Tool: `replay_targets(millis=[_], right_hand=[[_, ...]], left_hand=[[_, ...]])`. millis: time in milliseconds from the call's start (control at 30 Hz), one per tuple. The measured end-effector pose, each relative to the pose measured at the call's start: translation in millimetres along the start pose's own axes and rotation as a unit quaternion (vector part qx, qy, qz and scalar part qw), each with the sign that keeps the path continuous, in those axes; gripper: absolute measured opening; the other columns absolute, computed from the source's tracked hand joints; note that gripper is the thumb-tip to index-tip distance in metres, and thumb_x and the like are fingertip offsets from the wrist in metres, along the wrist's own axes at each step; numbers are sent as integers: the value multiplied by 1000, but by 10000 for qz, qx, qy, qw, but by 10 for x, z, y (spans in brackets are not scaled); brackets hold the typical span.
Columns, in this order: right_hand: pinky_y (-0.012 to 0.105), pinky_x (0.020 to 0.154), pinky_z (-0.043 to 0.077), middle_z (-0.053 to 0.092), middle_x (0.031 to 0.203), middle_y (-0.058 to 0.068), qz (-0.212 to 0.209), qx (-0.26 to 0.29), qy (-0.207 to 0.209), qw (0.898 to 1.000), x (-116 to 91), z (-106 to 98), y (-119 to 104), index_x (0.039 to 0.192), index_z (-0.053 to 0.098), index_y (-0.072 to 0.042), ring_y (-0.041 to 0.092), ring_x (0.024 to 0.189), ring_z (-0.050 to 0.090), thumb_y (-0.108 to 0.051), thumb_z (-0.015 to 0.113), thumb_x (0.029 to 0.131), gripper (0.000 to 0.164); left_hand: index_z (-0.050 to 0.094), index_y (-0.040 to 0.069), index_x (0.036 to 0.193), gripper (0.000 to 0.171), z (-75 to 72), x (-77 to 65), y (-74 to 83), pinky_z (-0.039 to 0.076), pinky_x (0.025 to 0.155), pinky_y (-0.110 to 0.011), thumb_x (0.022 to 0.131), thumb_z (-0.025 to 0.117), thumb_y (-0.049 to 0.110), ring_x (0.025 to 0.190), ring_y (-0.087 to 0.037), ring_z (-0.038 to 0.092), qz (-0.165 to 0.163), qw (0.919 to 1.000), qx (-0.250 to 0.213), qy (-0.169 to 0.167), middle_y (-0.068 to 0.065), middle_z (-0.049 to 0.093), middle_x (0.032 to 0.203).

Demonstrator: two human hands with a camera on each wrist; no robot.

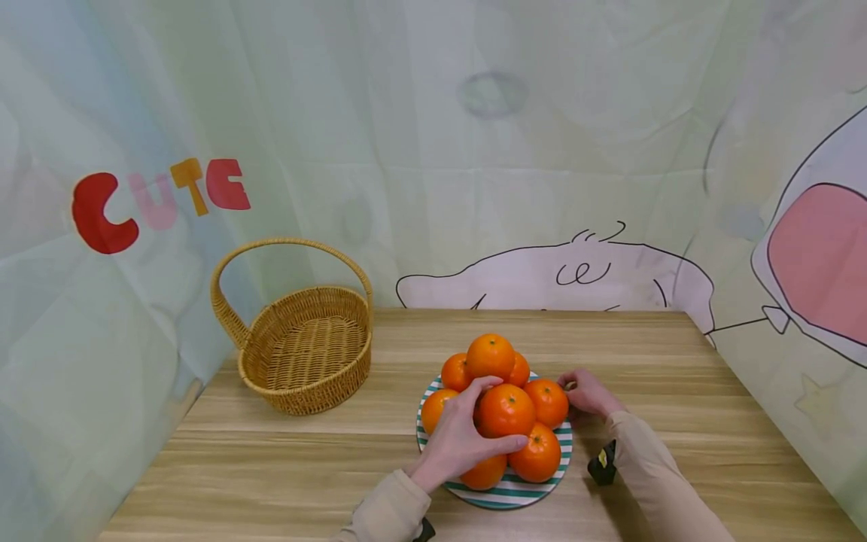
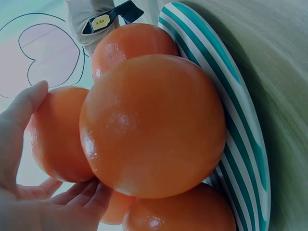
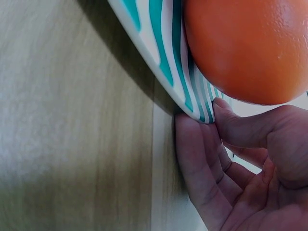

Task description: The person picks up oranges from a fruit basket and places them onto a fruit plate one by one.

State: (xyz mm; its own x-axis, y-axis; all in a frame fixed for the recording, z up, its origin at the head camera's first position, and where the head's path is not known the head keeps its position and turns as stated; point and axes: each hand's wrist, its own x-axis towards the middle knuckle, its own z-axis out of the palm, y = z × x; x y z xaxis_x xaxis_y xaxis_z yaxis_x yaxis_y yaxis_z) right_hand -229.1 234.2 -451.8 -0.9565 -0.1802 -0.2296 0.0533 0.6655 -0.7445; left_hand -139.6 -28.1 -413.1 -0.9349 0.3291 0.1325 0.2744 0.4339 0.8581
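Observation:
A round plate with green and white stripes (image 1: 508, 495) bears a heap of several oranges, one perched high at the back (image 1: 491, 355). My left hand (image 1: 463, 436) reaches over the heap and grips an upper orange (image 1: 506, 410), thumb on the near side and fingers on the far side. In the left wrist view that orange (image 2: 60, 139) sits between thumb and fingers, partly behind a bigger-looking one (image 2: 154, 125). My right hand (image 1: 588, 393) pinches the plate's right rim (image 3: 195, 113), thumb above and fingers beneath, close to another orange (image 3: 250, 48).
A wicker basket (image 1: 305, 399) with a tall arched handle stands at the table's back left, with nothing in it. The wooden table (image 1: 284, 482) meets printed cloth walls (image 1: 433, 181) at the back and sides.

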Motion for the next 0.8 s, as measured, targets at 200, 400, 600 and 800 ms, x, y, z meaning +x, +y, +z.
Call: replay_targets(millis=[200,400,600,800], right_hand=[[30,57,54,60,77,7,-20,20,7,10000,-3,4,4,99,66,5,14,61,58,-2,57,88,15],[29,57,54,59,78,6,6,-37,22,10000,4,11,15,99,65,5,15,61,58,-2,57,88,15],[29,60,51,60,79,8,-84,-30,3,10000,23,-1,35,97,66,4,17,66,58,-2,58,87,14],[28,58,50,60,76,7,-414,1,-171,9990,43,-29,80,94,66,3,16,62,58,-4,58,85,13]], left_hand=[[49,23,138,74,2,-6,-8,53,98,-41,78,83,48,116,-19,58,-6,10000,17,17,1,60,134],[48,23,139,75,5,-12,-10,52,98,-42,77,83,48,117,-20,57,5,10000,34,25,1,60,135],[47,23,140,76,6,-9,-14,52,100,-44,78,83,48,118,-20,56,-12,10000,35,-13,1,59,136],[46,21,142,78,1,-7,-15,51,101,-45,78,83,48,120,-20,56,8,10000,5,-40,1,58,138]])
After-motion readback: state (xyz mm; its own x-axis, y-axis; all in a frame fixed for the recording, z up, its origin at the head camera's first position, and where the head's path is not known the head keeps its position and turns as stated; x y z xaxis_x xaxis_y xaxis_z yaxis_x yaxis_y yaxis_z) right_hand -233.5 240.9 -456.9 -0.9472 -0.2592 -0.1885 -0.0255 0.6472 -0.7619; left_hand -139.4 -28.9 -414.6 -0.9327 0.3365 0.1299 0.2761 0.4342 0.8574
